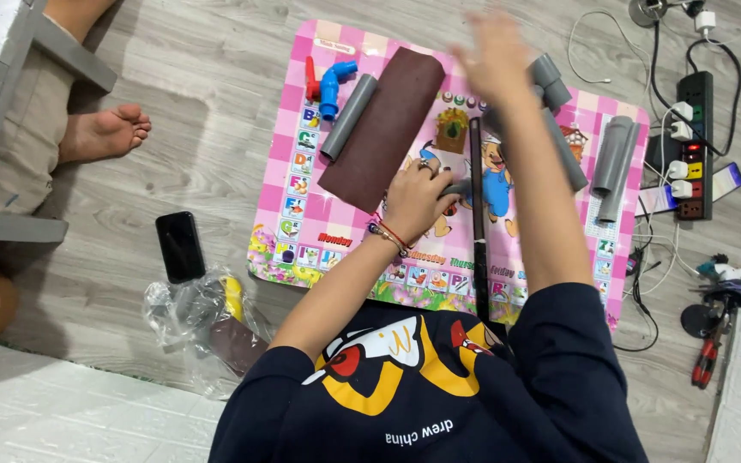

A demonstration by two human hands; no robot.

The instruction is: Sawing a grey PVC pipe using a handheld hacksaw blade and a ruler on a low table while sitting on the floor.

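A: Left hand [416, 199] is down on the pink play mat [302, 129], fingers curled tight around the end of a short grey pipe piece [459, 186], rings and a red bracelet showing.

B: And the right hand [497, 58]?

A: Up at twelve o'clock, blurred, fingers spread wide, holding nothing I can make out. It hangs just beside a grey elbow fitting [551, 77] on a long grey pipe [566, 150].

B: What lies around the left hand?

A: At eleven o'clock from it, a brown sheet of sandpaper [383, 124], with a grey pipe [349, 117] along its far edge. Beyond that, a blue fitting [333, 86] and a red fitting [311, 79]. A dark long strip [478, 223] runs from the mat's middle toward the person, just right of that hand.

B: Further out?

A: Two more grey pipes [615, 163] at three o'clock, a power strip [696, 146] past them. On the wooden floor at eight o'clock, a black phone [180, 246] and a plastic bag [203, 317].
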